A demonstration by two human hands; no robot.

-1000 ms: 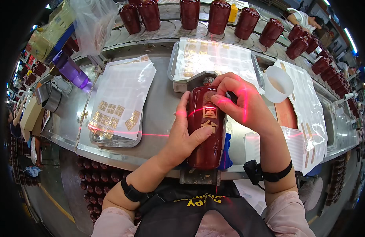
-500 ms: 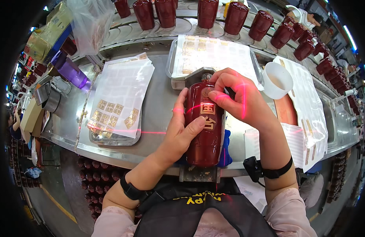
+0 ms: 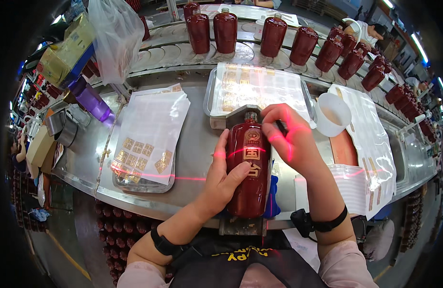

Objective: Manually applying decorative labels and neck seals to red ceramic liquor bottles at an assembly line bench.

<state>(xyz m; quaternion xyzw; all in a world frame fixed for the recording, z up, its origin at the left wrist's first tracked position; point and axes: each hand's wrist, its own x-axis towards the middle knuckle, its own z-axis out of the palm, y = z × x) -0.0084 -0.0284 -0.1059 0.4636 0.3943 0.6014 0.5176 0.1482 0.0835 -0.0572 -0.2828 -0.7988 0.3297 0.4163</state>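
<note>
A dark red glazed bottle (image 3: 247, 199) with gold characters and a gold round emblem lies tilted in front of me, its neck pointing away in a metal holder (image 3: 236, 115). My left hand (image 3: 220, 185) is closed round its left side, the thumb across the front below the upper gold character. Just beside the bottle's right shoulder is my right hand (image 3: 294, 141), fingers curled and pinched together. Whatever lies between those fingertips, if anything, is too small to make out. A blue cloth (image 3: 273, 197) sits under the bottle's right side.
Left stands a tray (image 3: 149, 186) bearing a sheet of gold stickers (image 3: 134, 151). Behind the bottle is another sticker tray (image 3: 212, 91); right are a white tub (image 3: 332, 114) and sticker strips (image 3: 373, 180). Red bottles (image 3: 274, 36) line the conveyor (image 3: 178, 57). A purple bottle (image 3: 93, 102) leans far left.
My right hand has drawn off the bottle's upper front toward the right, uncovering the round emblem. The left hand keeps its hold. Bottles on the conveyor have shifted, and the whole view has tilted.
</note>
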